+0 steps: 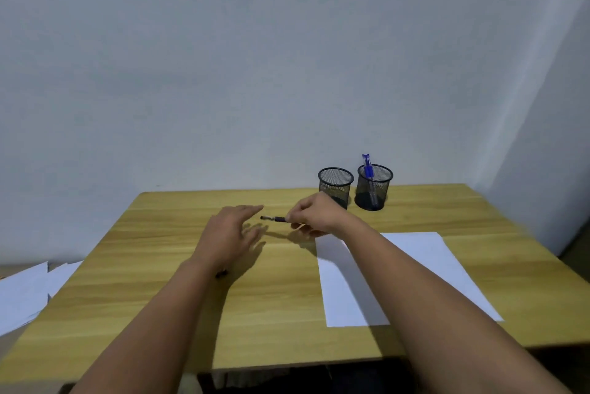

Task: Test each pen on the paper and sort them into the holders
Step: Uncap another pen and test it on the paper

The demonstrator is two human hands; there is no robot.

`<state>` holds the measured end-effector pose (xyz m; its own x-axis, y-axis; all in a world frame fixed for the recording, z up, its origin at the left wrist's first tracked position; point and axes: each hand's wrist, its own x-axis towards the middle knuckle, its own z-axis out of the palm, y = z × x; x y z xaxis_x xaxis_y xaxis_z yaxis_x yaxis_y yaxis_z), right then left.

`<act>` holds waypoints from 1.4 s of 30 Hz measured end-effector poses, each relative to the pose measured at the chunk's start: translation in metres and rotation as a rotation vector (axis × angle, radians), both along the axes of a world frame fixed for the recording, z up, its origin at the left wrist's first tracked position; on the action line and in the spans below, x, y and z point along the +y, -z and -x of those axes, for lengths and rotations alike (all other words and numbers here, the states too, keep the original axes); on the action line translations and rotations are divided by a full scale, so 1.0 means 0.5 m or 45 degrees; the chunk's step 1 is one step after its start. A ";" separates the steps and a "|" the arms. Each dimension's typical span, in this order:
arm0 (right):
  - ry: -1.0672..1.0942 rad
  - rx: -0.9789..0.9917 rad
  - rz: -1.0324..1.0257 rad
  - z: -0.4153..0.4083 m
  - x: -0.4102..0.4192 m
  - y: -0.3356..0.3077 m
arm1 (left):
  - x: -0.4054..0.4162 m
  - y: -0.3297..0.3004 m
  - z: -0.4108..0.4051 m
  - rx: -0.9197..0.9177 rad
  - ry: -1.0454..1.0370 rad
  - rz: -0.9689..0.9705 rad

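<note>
Two mesh holders stand at the far edge of the wooden table (178,298): the left holder (335,186) looks empty, the right holder (374,187) has a blue pen (368,170) upright in it. Head view: the right hand (314,214) pinches a dark pen (274,218) by its rear end, tip pointing left above the table. The left hand (231,235) hovers spread, just beside the tip. White paper (415,253) lies to the right. Likely light, stiff and smooth; gripping nearer the tip would steady writing.
</note>
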<state>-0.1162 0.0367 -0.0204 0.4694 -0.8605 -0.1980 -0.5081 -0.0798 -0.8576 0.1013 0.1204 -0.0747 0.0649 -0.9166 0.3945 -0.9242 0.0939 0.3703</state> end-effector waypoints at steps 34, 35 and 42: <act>1.227 -1.052 -0.252 0.172 -0.103 -0.014 | -0.090 -0.128 0.266 0.422 0.391 -0.500; 1.329 -1.101 -0.262 0.214 -0.119 -0.021 | -0.080 -0.105 0.246 0.403 0.386 -0.589; 1.079 -0.773 0.308 0.336 -0.141 -0.004 | -0.077 0.045 0.120 -0.290 -0.211 -0.318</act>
<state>-0.2841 -0.0341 -0.0184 -0.3369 -0.9375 0.0873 0.0292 -0.1031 -0.9942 0.0414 0.0819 -0.0971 0.1565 -0.9709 0.1815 -0.9806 -0.1307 0.1461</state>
